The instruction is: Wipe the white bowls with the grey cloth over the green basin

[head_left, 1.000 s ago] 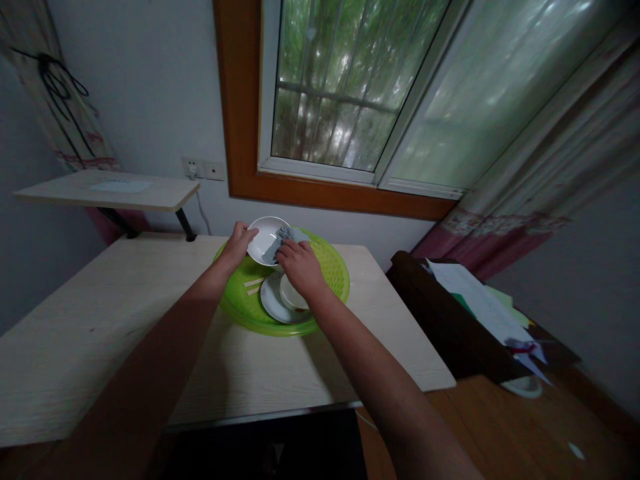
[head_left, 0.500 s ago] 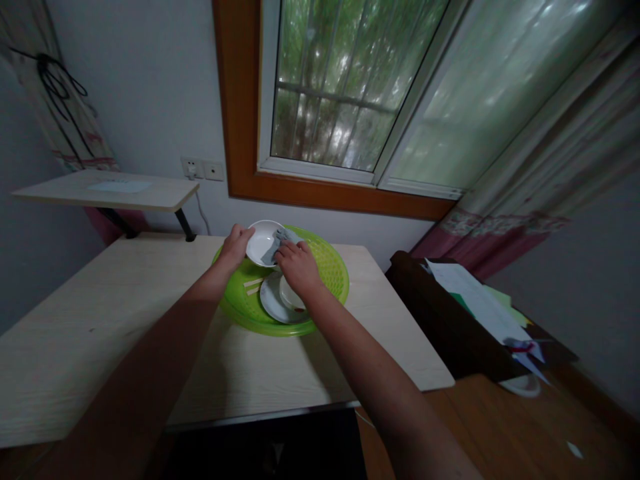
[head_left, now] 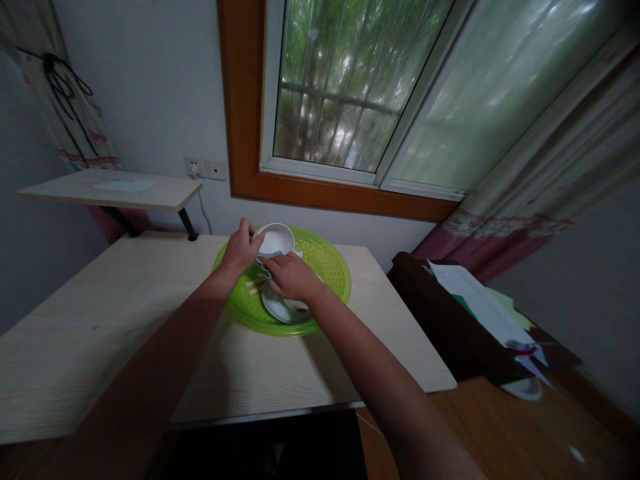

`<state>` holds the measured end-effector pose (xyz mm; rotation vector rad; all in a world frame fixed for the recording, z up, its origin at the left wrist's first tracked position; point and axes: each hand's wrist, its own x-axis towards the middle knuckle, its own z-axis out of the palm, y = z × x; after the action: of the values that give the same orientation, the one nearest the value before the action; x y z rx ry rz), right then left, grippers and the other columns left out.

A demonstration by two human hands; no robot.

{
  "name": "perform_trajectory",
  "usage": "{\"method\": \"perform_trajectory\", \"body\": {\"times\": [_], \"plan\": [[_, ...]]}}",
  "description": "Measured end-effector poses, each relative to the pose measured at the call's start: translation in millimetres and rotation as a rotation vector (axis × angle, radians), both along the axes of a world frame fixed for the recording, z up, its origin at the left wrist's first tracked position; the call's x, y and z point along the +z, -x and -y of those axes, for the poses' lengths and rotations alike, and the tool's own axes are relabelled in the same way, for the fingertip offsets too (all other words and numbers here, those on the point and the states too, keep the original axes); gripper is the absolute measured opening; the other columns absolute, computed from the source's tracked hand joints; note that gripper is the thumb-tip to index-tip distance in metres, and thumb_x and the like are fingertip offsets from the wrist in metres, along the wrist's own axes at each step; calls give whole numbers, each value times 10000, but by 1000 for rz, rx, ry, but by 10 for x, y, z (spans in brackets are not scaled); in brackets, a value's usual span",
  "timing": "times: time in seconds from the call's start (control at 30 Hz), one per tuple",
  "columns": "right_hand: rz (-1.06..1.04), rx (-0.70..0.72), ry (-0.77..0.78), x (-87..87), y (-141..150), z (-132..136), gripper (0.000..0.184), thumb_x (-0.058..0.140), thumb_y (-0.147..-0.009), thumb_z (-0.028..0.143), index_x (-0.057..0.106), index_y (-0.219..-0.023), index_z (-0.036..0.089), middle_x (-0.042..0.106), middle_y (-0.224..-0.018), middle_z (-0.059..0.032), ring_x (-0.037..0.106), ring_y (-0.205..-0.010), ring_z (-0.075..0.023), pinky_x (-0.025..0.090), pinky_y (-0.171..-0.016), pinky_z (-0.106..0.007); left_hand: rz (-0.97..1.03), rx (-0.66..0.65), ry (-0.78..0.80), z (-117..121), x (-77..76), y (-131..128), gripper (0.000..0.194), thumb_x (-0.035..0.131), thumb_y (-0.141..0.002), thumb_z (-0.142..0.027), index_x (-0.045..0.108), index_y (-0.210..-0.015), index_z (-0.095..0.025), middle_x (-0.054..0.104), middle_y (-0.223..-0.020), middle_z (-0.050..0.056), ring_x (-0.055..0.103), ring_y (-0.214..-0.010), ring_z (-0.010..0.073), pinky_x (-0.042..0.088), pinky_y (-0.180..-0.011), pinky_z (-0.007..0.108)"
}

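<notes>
My left hand (head_left: 243, 248) is closed on the left rim of a white bowl (head_left: 278, 239), which is tilted above a green plastic basket (head_left: 334, 270). Pressed to the bowl's near edge is my right hand (head_left: 290, 275), closed on a grey cloth (head_left: 265, 265) that shows only in part. Below the right hand, a white plate (head_left: 280, 311) lies in the basket with a smaller white bowl (head_left: 301, 305) on it, mostly hidden by that hand. Light wooden chopsticks (head_left: 256, 287) rest left of the plate.
The basket stands on a pale wooden table (head_left: 280, 373). A raised shelf (head_left: 170, 193) is at the left, a wall with sockets (head_left: 205, 168) and a window (head_left: 345, 87) behind. Papers (head_left: 480, 307) lie on a dark brown piece of furniture (head_left: 425, 313) to the right.
My right hand has moved left and down with the cloth, from inside the bowl to its near edge. The bowl has turned and shifted slightly right in my left hand.
</notes>
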<state>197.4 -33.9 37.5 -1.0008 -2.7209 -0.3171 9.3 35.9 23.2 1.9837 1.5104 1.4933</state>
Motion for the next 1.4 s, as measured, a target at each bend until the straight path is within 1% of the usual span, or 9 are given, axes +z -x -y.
{"method": "perform_trajectory", "body": {"times": [0.1, 0.27, 0.4, 0.53, 0.7, 0.8, 1.13, 1.27, 1.4], "plan": [[-74, 40, 29, -16, -10, 8, 620, 560, -994, 415, 423, -1514, 105, 635, -1387, -178, 607, -1230, -293, 424, -1034, -417, 11, -18, -44, -3, -9, 2, 212, 574, -895, -411, 497, -965, -227, 543, -801, 10, 554, -738, 176, 423, -710, 307], [-133, 48, 18, -17, -31, -5, 590, 480, -1030, 529, 489, -1486, 156, 650, -1385, -149, 613, -1242, -276, 424, -1039, -406, 69, -5, -73, -5, -5, 11, 189, 570, -904, -388, 491, -955, -225, 546, -815, 7, 546, -734, 160, 423, -696, 297], [-116, 19, -27, 3, -45, -22, 520, 445, -1049, 520, 561, -1433, 190, 658, -1386, -126, 608, -1249, -263, 394, -1077, -427, 111, 4, -77, 1, 8, 9, 196, 554, -909, -401, 488, -959, -224, 526, -788, -4, 529, -704, 157, 408, -674, 301], [-100, -60, -99, -21, -69, -53, 457, 512, -1023, 488, 615, -1372, 212, 638, -1415, -113, 545, -1329, -293, 297, -1177, -501, 118, 2, -74, -6, 8, 3, 228, 555, -909, -427, 519, -985, -215, 571, -817, 13, 568, -737, 168, 431, -700, 305], [-99, -182, -139, -65, -93, -90, 457, 602, -968, 408, 604, -1373, 196, 553, -1505, -152, 407, -1460, -323, 131, -1238, -615, 103, -19, -74, -20, 13, -6, 262, 535, -922, -452, 584, -1002, -208, 663, -892, 53, 632, -821, 197, 473, -763, 314], [-97, -199, -150, -56, -89, -89, 457, 622, -942, 353, 601, -1368, 186, 528, -1524, -165, 383, -1477, -323, 102, -1244, -628, 66, -9, -87, -21, 21, -4, 272, 515, -934, -448, 613, -1021, -209, 691, -919, 65, 642, -854, 211, 484, -792, 326], [-103, -116, -112, -18, -39, -37, 329, 584, -949, 258, 661, -1256, 172, 709, -1268, -126, 600, -1259, -281, 164, -1259, -527, -68, 18, -100, 8, 13, 5, 321, 443, -976, -460, 611, -1069, -202, 692, -1003, 96, 640, -946, 239, 486, -882, 368], [-117, -5, -45, -27, -29, -43, 451, 588, -966, 344, 598, -1368, 139, 694, -1313, -129, 623, -1228, -271, 222, -1250, -482, -66, 40, -77, 6, -4, 8, 314, 420, -984, -436, 593, -1101, -201, 682, -1044, 105, 634, -998, 252, 473, -930, 390], [-143, 69, 22, -37, -29, -30, 656, 543, -994, 501, 447, -1504, 100, 628, -1409, -168, 584, -1293, -277, 331, -1201, -431, -33, 14, -64, -2, -19, 9, 301, 428, -985, -432, 579, -1109, -203, 672, -1053, 108, 630, -1006, 259, 470, -943, 405]]}}
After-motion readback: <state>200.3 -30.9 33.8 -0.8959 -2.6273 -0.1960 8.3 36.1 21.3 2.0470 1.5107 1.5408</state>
